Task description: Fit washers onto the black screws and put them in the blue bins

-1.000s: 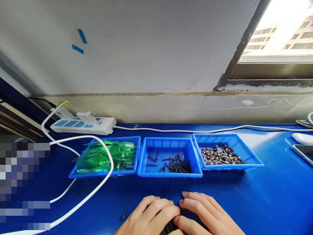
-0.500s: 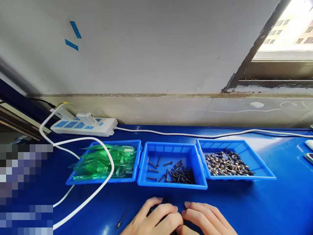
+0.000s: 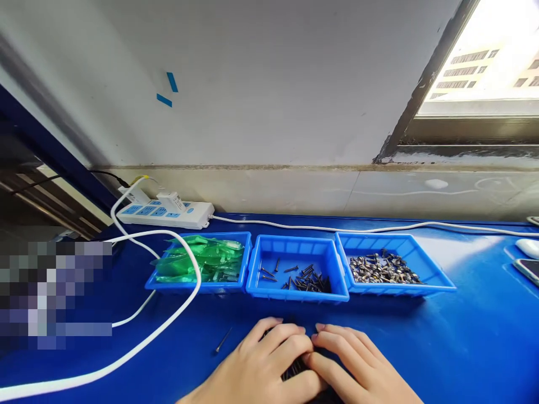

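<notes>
At the bottom centre, the left hand [image 3: 263, 367] and right hand [image 3: 353, 367] lie fingers together, cupped around a pile of dark screws [image 3: 295, 369] on the blue table [image 3: 463, 348]. A sweep of the fingers could scatter them; one stray screw [image 3: 222, 341] lies loose to the left.

Both hands, left hand [image 3: 256, 370] and right hand [image 3: 357, 370], are cut off at the wrists by the bottom edge. They cover most of a pile of dark screws [image 3: 295, 367], so its extent is unclear. A pixelated block [image 3: 54, 294] hides whatever lies at far left. A phone [image 3: 528, 269] is clipped by the right edge.
</notes>
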Tool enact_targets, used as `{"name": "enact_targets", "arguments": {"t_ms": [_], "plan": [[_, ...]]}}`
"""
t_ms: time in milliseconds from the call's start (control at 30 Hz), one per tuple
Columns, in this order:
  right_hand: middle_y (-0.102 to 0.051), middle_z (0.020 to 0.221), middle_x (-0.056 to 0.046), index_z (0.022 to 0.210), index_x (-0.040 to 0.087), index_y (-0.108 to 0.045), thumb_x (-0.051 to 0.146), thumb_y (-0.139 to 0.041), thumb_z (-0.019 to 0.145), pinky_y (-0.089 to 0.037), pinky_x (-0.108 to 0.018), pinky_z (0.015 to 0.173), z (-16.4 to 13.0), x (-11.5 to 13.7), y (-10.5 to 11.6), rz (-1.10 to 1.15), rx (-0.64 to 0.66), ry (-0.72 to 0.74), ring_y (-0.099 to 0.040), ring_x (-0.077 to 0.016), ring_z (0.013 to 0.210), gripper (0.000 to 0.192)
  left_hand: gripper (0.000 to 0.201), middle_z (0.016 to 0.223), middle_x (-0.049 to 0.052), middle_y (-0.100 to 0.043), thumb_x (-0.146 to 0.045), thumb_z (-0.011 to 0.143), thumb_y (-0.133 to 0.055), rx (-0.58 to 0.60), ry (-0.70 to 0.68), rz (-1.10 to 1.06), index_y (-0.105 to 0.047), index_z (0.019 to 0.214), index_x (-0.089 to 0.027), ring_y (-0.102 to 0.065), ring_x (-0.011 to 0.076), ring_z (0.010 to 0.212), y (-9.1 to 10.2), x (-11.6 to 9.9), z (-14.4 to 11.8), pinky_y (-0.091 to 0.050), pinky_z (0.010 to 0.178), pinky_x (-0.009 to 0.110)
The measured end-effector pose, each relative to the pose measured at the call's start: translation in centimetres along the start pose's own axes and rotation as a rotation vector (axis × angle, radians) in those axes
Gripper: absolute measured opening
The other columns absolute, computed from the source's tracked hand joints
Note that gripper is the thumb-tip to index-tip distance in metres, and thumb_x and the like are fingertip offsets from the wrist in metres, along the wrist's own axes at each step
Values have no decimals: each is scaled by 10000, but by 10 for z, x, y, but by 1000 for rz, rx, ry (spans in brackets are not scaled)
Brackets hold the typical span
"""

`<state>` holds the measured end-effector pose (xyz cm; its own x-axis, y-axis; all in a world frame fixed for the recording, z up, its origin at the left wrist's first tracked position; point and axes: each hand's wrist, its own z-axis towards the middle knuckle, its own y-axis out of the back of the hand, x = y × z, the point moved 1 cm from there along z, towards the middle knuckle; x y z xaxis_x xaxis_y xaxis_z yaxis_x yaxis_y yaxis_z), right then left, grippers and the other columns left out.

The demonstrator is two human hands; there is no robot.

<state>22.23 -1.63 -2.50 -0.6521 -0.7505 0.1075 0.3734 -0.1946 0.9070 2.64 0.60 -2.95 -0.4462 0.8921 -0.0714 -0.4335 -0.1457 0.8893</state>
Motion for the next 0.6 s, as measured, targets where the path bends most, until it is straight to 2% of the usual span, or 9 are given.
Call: {"name": "enact_targets", "arguments": {"t_ms": [133,300,433,600], "plan": [[-661,1047,-67,1089,204,-576,377,-576,821,-501,-263,867,-1,7,2,68,0,-41,-599,-172,1002,319,131,1050,14,-584,-304,848,-555,37,6,-75,-565,949,-221,-505,166,1046,6,-5,1,-422,921,310],[-640,1091,-84,1076,201,-592,243,-611,760,-495,-296,888,0,14,8,153,58,-110,-589,-188,1020,320,202,1137,38,-562,-208,823,-546,115,69,-122,-545,1025,-203,-484,174,1092,17,-15,2,-395,978,326],[-631,1116,-88,1083,204,-590,229,-611,753,-495,-300,892,0,16,9,141,50,-113,-581,-191,1040,331,222,1154,34,-557,-188,824,-540,153,86,-124,-541,1045,-206,-476,169,1105,20,-19,2,-386,995,321],[-664,1052,-59,1074,221,-582,336,-567,819,-512,-262,844,-2,8,1,38,-29,-32,-611,-170,988,281,149,1061,11,-584,-306,867,-532,3,30,-20,-570,988,-229,-492,164,1071,6,-12,-3,-402,968,309]]}}
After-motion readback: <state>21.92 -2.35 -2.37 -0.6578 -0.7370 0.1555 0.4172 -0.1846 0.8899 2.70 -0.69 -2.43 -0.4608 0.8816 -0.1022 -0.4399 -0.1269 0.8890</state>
